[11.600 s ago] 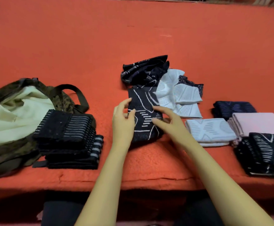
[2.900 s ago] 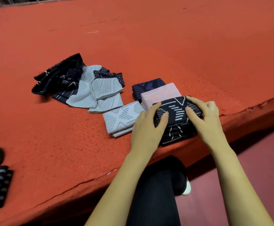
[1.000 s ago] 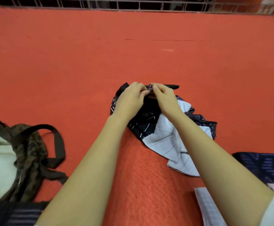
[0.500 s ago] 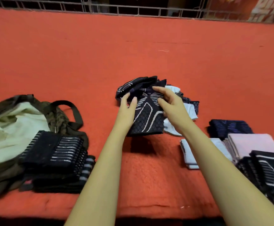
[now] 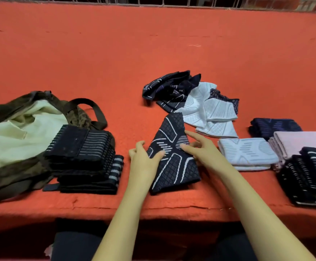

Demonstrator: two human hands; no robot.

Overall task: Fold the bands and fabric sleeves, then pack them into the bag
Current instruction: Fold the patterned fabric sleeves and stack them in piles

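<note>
A dark navy fabric sleeve point(image 5: 173, 162) with white line patterns lies flat near the front edge of the red felt surface point(image 5: 153, 53). My left hand point(image 5: 144, 159) rests on its left side with the thumb over the fabric. My right hand point(image 5: 200, 149) presses its right side with straight fingers. Behind it sits a loose pile of unfolded dark sleeves point(image 5: 170, 89) and pale blue sleeves point(image 5: 209, 110). A camouflage bag point(image 5: 12, 132) with a pale lining lies open at the left.
A stack of folded black striped bands point(image 5: 85, 159) sits beside the bag. At the right lie folded sleeves: pale blue point(image 5: 247, 153), navy point(image 5: 273, 127), pink point(image 5: 302, 142), and black-and-white point(image 5: 309, 176). A metal rail point(image 5: 191, 1) runs along the far edge.
Both hands pulled the dark patterned sleeve off the loose pile and toward me, and laid it flat near the front edge.
</note>
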